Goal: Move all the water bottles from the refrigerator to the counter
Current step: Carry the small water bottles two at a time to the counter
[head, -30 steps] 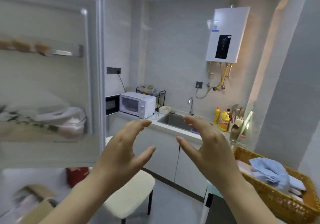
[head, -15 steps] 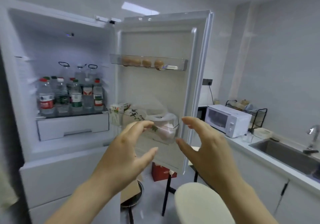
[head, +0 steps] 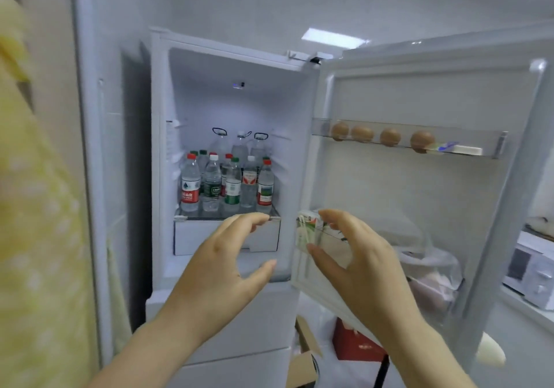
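**Kitchen, fridge open, both hands empty**

A pale kitchen corner, with the fridge (head: 227,67) standing open in the middle of the view. The bottles (head: 227,183) are all inside it, packed upright on one shelf (head: 227,216). Small ones with red, green and white caps stand in front, and three taller ones with carry handles stand at the back. Under the shelf's front edge sits a white drawer (head: 192,237).

The left hand (head: 221,267) hovers in front of that drawer, below the bottles and apart from them. Its fingers (head: 248,219) are curved, with the thumb spread wide, and they hold nothing. The right hand (head: 356,255) is raised beside it in the same loose, open curve and is also empty. It is in front of the inner edge of the door (head: 419,192).

The door is swung out to the right. Its upper rack (head: 491,148) carries four eggs (head: 389,137). Lower down on the door are a carton (head: 305,231), partly hidden behind the right hand, and a clear bag (head: 431,273).

Beyond the door, at the right edge, a microwave (head: 530,276) stands on the counter (head: 521,300). A red box (head: 353,345) sits on the floor under the door. A blurred yellow cloth (head: 30,207) fills the left edge.
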A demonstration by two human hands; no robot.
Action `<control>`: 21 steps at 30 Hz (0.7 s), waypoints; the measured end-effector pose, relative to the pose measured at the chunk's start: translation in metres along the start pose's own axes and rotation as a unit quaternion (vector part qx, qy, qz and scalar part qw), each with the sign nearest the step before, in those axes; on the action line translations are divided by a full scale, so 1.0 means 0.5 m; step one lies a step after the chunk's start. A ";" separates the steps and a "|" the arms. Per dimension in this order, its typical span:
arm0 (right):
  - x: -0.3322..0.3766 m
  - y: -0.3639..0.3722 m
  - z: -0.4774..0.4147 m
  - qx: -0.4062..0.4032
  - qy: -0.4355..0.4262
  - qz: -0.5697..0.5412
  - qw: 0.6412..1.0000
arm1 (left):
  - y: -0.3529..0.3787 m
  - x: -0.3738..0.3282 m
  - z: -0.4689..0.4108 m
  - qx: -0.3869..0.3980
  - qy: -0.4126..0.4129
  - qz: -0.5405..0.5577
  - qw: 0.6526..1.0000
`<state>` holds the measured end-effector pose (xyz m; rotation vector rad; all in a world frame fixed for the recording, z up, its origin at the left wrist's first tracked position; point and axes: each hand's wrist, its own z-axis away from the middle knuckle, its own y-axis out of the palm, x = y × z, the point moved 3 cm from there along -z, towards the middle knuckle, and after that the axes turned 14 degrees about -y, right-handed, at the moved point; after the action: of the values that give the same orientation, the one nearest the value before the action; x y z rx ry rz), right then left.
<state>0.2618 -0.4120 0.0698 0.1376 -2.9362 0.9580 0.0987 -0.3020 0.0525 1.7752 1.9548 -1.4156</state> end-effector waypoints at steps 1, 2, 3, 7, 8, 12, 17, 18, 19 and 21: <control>0.005 0.023 -0.015 0.000 0.000 -0.003 1.000 | -0.009 0.022 -0.012 0.000 -0.004 -0.003 1.000; 0.010 0.044 -0.028 -0.002 0.000 -0.004 1.000 | -0.017 0.043 -0.024 0.000 -0.007 -0.006 1.000; 0.013 0.064 -0.040 -0.003 0.000 -0.004 1.000 | -0.023 0.063 -0.036 0.000 -0.009 -0.009 1.000; 0.008 0.140 -0.083 0.014 0.002 -0.017 1.000 | -0.034 0.128 -0.081 -0.002 -0.021 -0.005 1.000; 0.003 0.156 -0.094 0.015 0.002 -0.021 1.000 | -0.034 0.141 -0.093 -0.003 -0.024 -0.005 1.000; -0.028 0.217 -0.137 0.009 -0.007 -0.030 0.999 | -0.025 0.189 -0.147 -0.014 -0.034 -0.011 0.999; -0.092 0.302 -0.193 0.001 -0.018 -0.051 0.999 | -0.004 0.240 -0.224 -0.032 -0.050 -0.026 0.998; -0.105 0.318 -0.205 0.000 -0.020 -0.059 0.998 | 0.000 0.248 -0.241 -0.037 -0.053 -0.029 0.997; -0.120 0.334 -0.217 -0.001 -0.021 -0.068 0.997 | 0.004 0.256 -0.259 -0.044 -0.056 -0.032 0.997; -0.151 0.365 -0.242 -0.001 -0.022 -0.080 0.997 | 0.012 0.271 -0.294 -0.056 -0.063 -0.042 0.996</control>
<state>0.3211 -0.1885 0.0549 0.3915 -2.9106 0.9392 0.1324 -0.1050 0.0411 1.5342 2.0206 -1.3780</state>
